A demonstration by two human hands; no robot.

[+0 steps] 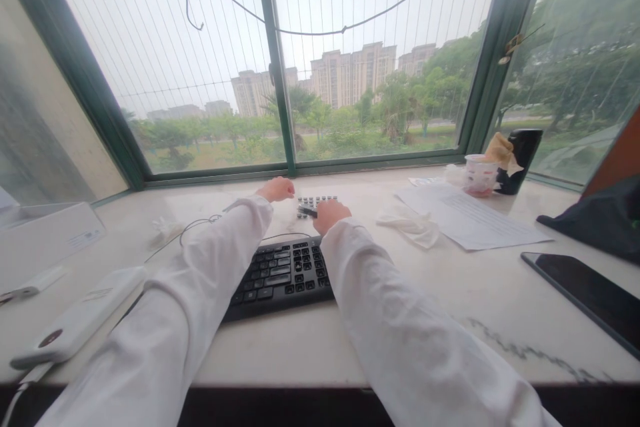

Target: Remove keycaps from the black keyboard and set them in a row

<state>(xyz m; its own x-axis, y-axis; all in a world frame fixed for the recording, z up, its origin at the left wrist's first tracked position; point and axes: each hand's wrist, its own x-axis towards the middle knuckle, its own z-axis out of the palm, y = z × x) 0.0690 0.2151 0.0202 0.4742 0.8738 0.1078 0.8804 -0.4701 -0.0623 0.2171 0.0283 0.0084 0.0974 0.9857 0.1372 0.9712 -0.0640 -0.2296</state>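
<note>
A black keyboard (pixel 280 273) lies on the white sill between my forearms, with several of its keycaps off on the right side. Beyond it, small loose keycaps (pixel 325 199) stand in rows. My right hand (pixel 333 213) is closed on a slim dark tool (pixel 307 211) whose tip points left over the keycaps; its exact kind is not clear. To the left of the rows, my left hand (pixel 277 190) is held with curled fingers just above the sill. Whatever may be in those fingers is hidden.
On the left are a white power bank (pixel 85 313) with a cable and a white box (pixel 50 237). To the right lie a crumpled tissue (pixel 413 225), paper sheets (pixel 465 213), a plastic cup (pixel 481 175), a black cylinder (pixel 523 160) and a phone (pixel 590 293). A window closes off the back.
</note>
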